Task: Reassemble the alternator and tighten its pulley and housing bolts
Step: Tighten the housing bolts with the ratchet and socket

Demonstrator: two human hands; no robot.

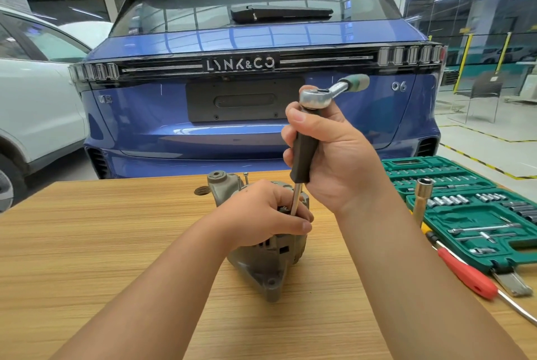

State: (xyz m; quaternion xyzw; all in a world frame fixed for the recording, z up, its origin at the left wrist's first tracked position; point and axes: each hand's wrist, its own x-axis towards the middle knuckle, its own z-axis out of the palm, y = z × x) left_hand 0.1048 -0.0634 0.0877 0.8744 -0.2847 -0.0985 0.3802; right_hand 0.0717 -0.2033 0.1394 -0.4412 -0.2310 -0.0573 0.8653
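Note:
The grey alternator (261, 266) stands on the wooden table (87, 243), mounting ears at front and back. My left hand (261, 214) grips its top, fingers curled round the housing beside a steel shaft. My right hand (328, 156) holds the black handle of a vertical driver (303, 153) whose shaft runs down into the alternator. A ratchet (328, 93) with a green grip sits on the driver's top end, pointing right. A thin bolt (246, 178) sticks up at the alternator's back.
An open green socket set case (470, 208) lies on the table's right side. A tall brass-coloured deep socket (421, 199) stands beside it, and a red-handled screwdriver (465, 275) lies in front. A blue car (232, 112) is parked just beyond the table's far edge.

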